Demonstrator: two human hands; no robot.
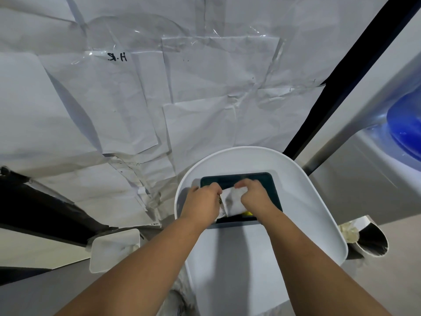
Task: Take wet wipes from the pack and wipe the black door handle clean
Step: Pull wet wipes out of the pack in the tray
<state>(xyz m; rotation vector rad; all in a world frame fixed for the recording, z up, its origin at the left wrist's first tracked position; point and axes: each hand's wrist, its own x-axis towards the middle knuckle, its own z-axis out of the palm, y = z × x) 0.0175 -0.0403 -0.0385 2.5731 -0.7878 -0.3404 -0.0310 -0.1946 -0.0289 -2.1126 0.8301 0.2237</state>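
Both hands are at work over the dark green wipe pack (241, 192), which lies in a white tray (307, 201) in front of the person. The left hand (201, 205) and the right hand (256, 198) each have their fingers curled onto an edge of a white wet wipe (234, 200), which is stretched between them just above the pack. The wipe's lower edge lies close to the pack; whether it is fully free of the opening cannot be told. A small yellow patch (247, 213) shows on the pack beside the right wrist. The step in hand appears to be the extraction of the wipe. No black door handle is identifiable in this view, though dark bars (337, 92) cross the paper-covered surface (114, 99) behind. The next move likely calls for lifting the wipe clear and carrying it to the handle.
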